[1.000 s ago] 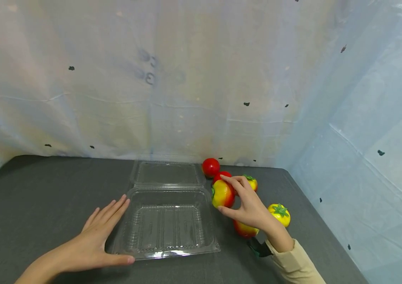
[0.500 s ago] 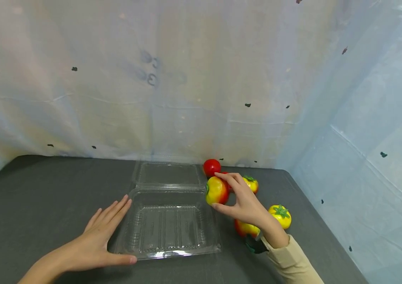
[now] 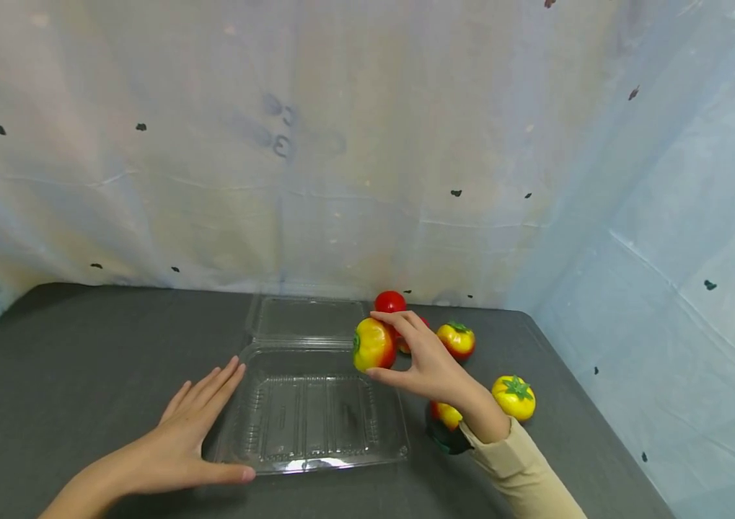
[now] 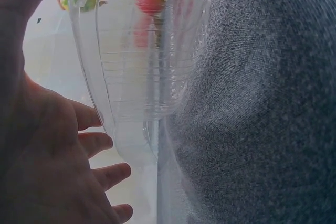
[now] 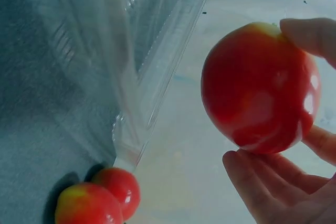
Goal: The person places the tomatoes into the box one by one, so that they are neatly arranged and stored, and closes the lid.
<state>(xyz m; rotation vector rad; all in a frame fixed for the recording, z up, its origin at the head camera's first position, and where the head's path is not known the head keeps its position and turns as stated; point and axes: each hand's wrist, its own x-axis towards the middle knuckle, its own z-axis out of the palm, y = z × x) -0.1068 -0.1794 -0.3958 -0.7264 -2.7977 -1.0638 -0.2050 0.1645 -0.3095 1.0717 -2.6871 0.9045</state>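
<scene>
My right hand (image 3: 428, 367) holds a red-and-yellow tomato (image 3: 373, 346) between thumb and fingers, above the right edge of a clear plastic clamshell box (image 3: 315, 464). In the right wrist view the tomato's red underside (image 5: 260, 87) faces the camera, apart from the table. The box lies unfolded, its lid (image 3: 311, 317) laid back toward the wall. Along the box's left side my left hand (image 3: 179, 440) is spread, fingers straight; in the left wrist view its fingertips (image 4: 102, 142) are at the rim.
Right of the box lie more tomatoes: a red one (image 3: 390, 301) at the back, yellow-red ones (image 3: 456, 340), a yellow one (image 3: 514, 398), and one (image 3: 446, 415) partly hidden by the right wrist. Plastic-sheeted walls (image 3: 367, 144) stand behind and right of the dark table (image 3: 133, 339).
My right hand has carried the tomato leftward, from beside the other tomatoes to over the box's right edge. The left hand has stayed at the box's left side.
</scene>
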